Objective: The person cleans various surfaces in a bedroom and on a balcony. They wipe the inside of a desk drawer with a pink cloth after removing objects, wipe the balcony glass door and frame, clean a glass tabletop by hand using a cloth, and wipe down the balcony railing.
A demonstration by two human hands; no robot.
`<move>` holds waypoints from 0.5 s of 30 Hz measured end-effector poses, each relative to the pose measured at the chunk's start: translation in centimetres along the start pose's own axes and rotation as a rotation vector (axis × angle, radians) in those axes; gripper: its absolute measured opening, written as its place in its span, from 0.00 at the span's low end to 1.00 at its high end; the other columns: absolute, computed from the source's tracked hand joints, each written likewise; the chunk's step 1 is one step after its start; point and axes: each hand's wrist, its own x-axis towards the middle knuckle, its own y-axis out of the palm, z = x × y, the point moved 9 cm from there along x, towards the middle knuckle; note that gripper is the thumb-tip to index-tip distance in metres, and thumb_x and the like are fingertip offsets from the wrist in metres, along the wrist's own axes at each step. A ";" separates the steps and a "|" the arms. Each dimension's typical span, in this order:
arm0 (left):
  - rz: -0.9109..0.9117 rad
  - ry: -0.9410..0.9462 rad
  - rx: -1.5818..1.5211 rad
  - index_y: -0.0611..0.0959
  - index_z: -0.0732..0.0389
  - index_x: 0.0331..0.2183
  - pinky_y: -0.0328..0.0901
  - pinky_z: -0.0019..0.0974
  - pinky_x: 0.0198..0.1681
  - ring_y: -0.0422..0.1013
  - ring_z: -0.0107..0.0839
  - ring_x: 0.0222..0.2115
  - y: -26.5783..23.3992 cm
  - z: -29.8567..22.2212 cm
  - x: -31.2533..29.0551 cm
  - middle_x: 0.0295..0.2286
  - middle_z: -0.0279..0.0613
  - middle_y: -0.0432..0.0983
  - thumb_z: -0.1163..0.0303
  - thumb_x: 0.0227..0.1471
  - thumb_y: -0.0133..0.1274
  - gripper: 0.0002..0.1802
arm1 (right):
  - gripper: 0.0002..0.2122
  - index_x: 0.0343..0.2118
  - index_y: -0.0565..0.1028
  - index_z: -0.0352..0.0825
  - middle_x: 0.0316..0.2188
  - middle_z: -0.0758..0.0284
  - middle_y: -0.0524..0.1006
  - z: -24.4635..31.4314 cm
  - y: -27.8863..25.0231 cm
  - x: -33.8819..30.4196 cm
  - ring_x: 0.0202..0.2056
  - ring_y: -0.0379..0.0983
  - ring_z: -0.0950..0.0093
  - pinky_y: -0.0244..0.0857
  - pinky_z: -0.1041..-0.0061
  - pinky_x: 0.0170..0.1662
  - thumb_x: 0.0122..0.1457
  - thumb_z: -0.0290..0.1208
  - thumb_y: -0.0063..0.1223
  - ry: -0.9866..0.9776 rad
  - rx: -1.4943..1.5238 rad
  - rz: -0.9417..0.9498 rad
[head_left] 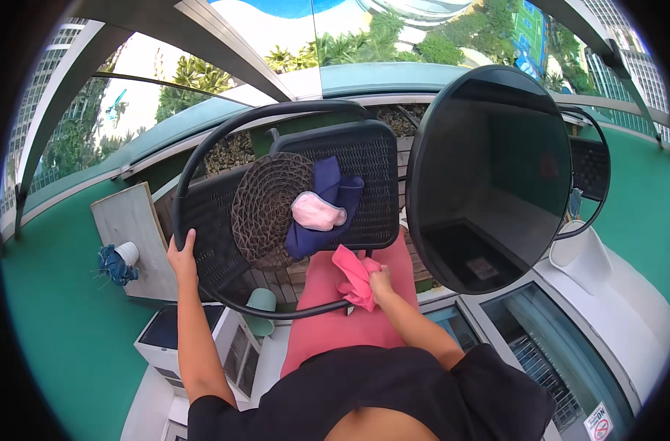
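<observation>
A black wicker armchair (371, 151) with a curved tubular frame stands in front of me. My left hand (182, 256) is closed around the tube at the chair's left side. A bright pink cloth (355, 278) is bunched in my right hand (380, 283), against the lower tube near my legs. On the chair lie a round brown woven mat (258, 213), a crumpled navy cloth (302, 244) partly over it, and a small pale pink pad (318, 211) on top of the navy cloth. The fingers of my right hand are partly hidden by the pink cloth.
A round black glass-topped table (489, 176) stands close on the right, with another black chair (590, 165) behind it. To the left are a wooden board (140, 239), a white pot (127, 253) with a blue plant, and a white cabinet (177, 345). Glass railing panels (202, 121) run along the far side.
</observation>
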 end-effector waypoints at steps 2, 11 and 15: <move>-0.030 0.022 -0.005 0.78 0.69 0.40 0.63 0.29 0.41 0.69 0.26 0.34 -0.6 0.6 -0.1 0.33 0.39 0.76 0.64 0.48 0.60 0.21 | 0.16 0.45 0.69 0.31 0.35 0.59 0.76 -5.3 -0.3 0.6 0.34 0.75 0.67 0.72 0.68 0.35 0.61 0.38 0.42 0.278 0.045 0.148; -0.075 0.140 0.012 0.80 0.69 0.37 0.62 0.25 0.38 0.67 0.21 0.31 -0.7 -0.3 -0.7 0.31 0.34 0.76 0.66 0.50 0.59 0.16 | 0.17 0.44 0.71 0.33 0.39 0.61 0.77 -12.7 4.4 3.1 0.39 0.76 0.67 0.73 0.62 0.41 0.63 0.39 0.36 0.581 0.501 0.281; -0.050 0.174 0.017 0.80 0.69 0.37 0.62 0.25 0.38 0.67 0.21 0.30 0.3 -1.2 -0.7 0.30 0.35 0.76 0.65 0.50 0.59 0.17 | 0.16 0.45 0.71 0.33 0.38 0.64 0.77 -11.6 1.8 3.2 0.39 0.75 0.67 0.71 0.63 0.42 0.63 0.39 0.37 0.524 0.383 0.204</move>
